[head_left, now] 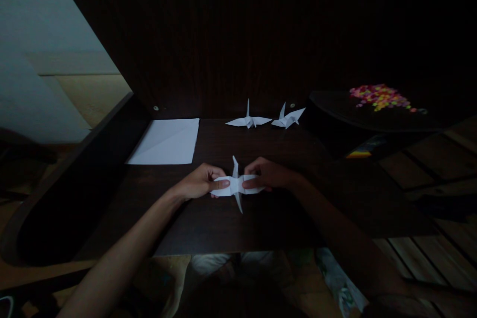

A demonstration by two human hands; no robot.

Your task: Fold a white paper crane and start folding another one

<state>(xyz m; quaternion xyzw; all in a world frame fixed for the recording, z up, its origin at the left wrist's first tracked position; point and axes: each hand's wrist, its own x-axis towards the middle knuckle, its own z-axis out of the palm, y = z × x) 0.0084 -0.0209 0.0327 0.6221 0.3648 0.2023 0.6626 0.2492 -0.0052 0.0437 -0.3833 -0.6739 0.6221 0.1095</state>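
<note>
Between my two hands is a white paper crane (236,186), held above the dark desk with its wings spread to either side. One narrow point sticks up away from me, its tip bent; the other points down toward me. My left hand (203,181) pinches the left wing, thumb on top and fingers beneath. On the other wing, my right hand (263,175) grips in the same way, thumb pressed near the crane's middle. Two more folded paper cranes, one with level wings (249,121) and one tilted (288,119), stand at the back of the desk.
White paper sheets (167,141) lie at the desk's back left. A dark raised shelf (331,109) on the right bears a heap of small colourful pieces (382,98). A low dark side panel (78,174) bounds the desk on the left.
</note>
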